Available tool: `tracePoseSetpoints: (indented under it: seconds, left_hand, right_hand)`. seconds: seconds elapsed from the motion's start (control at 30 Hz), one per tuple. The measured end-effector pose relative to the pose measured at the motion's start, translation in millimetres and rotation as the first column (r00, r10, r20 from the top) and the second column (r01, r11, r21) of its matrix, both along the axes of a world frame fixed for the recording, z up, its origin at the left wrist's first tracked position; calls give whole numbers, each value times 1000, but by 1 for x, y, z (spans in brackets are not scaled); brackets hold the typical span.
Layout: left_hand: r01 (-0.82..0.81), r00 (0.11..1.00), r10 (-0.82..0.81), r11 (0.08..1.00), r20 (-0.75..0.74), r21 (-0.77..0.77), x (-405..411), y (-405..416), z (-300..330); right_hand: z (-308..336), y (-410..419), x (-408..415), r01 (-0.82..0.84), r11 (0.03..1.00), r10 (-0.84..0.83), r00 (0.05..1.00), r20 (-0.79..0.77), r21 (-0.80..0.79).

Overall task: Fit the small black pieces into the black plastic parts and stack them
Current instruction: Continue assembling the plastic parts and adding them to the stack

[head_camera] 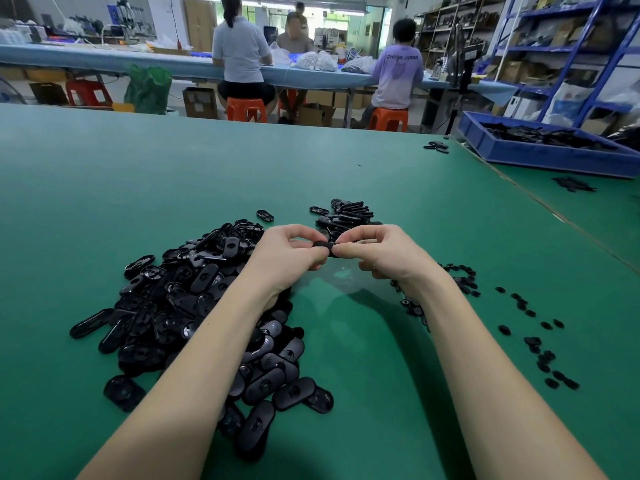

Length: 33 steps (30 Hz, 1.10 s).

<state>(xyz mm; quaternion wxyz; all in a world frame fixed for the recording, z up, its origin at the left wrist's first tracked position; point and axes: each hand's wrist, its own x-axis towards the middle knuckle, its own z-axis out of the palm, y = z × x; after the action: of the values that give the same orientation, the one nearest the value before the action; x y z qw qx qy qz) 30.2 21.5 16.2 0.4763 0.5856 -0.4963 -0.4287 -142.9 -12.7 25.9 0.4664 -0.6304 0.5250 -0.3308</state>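
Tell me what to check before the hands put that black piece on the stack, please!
1. Part held by both hands: ok. The left hand and right hand pinch one black plastic part between them.
2. Small piece seated in it: cannot tell, fingers hide it.
3. Stack ready to take it: ok. The stacked parts lie just beyond the hands on the green table.
4. More parts to hand: ok. The big pile lies under the left forearm.
5. Small pieces to hand: ok. The scattered small pieces lie to the right.
6. Path to the stack: ok, nothing between hands and stack.
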Motion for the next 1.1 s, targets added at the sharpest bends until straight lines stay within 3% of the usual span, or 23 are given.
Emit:
tracePoseSetpoints:
  seconds: [0.47,0.77,0.97,1.1]
  left_hand:
    - [-27,997,27,1000,67,0,2,-2,-4]
    - [58,998,-58,998,-9,-23,7,-1,-1]
    - [-19,998,20,999,66,-27,3,-1,-2]
    - [-49,999,49,998,8,-46,4,-2,-1]
  right_hand:
    - [-11,-7,10,33,991,-42,997,-68,-132]
    - [-16,-2,10,59,989,-51,997,64,-136]
    - [-15,1,16,73,984,-58,994,95,-165]
    - [-13,0,13,2,975,16,997,81,-221]
